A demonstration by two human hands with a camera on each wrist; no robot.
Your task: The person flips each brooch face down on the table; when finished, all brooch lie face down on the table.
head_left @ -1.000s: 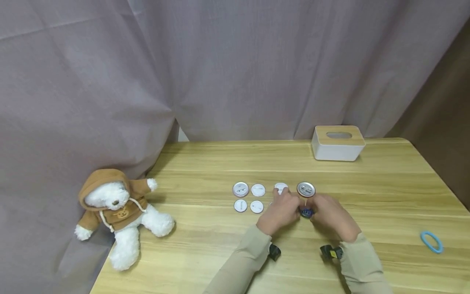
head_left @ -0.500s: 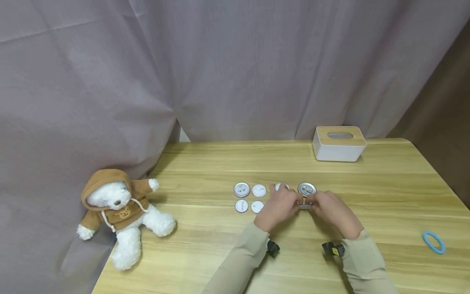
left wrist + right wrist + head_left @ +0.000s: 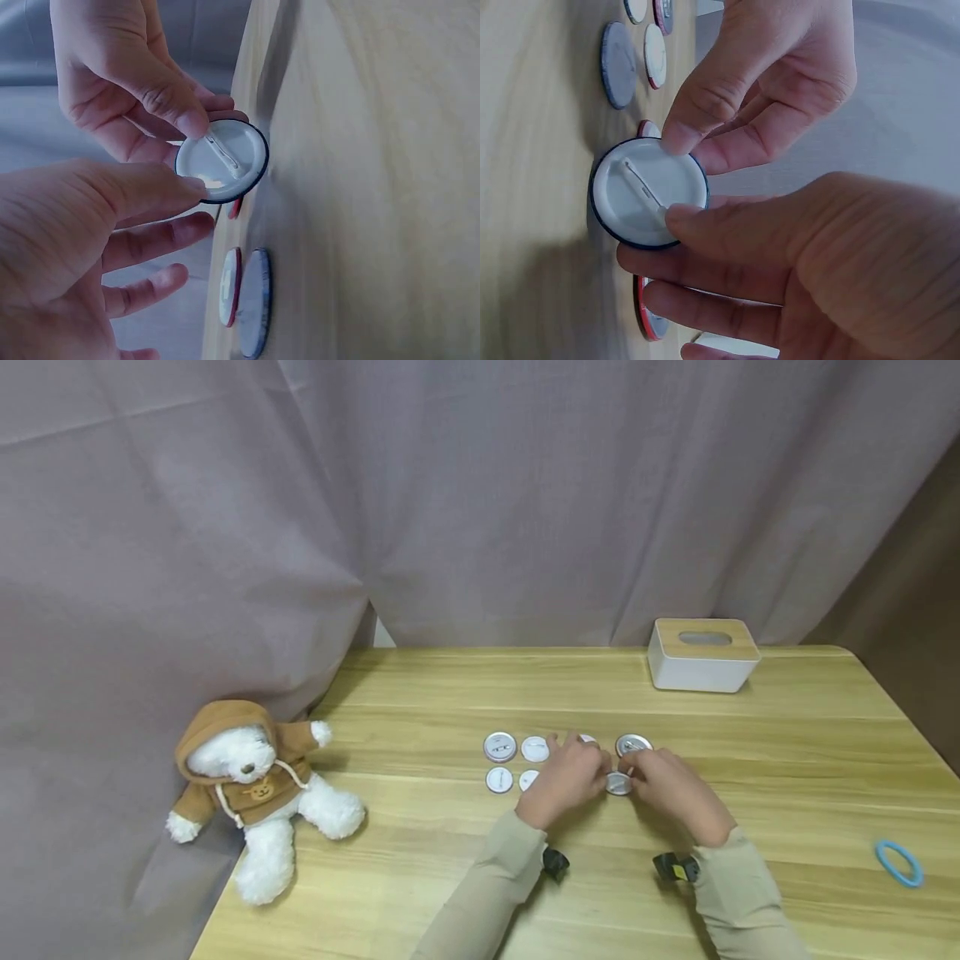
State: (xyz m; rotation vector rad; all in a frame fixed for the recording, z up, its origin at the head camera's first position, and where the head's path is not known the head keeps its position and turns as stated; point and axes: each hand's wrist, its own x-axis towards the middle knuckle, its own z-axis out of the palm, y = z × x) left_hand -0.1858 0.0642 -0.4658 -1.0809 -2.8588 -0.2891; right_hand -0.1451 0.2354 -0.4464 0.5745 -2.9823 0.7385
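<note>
A round pin-back button badge [image 3: 618, 784] is held just above the table, its white back with the pin facing up and a dark blue rim showing in the right wrist view. My left hand [image 3: 568, 778] pinches one edge of it between thumb and fingers. From the opposite side my right hand [image 3: 675, 789] pinches it too, the thumb [image 3: 682, 217] lying near the end of the pin. A larger silver-backed badge [image 3: 633, 743] lies just beyond the hands. Left of my left hand, several other badges [image 3: 499, 747] lie back side up in two rows, some partly hidden by that hand.
A white tissue box [image 3: 705, 672] with a wooden lid stands at the back right of the wooden table [image 3: 420, 852]. On the left sits a white plush bear [image 3: 258, 785] in a brown hoodie. A light blue ring [image 3: 899, 863] lies far right. Grey curtain hangs behind.
The badge between my hands has turned over: its blue face showed a second ago, then its edge, and now its pin back faces up. The view has shifted slightly.
</note>
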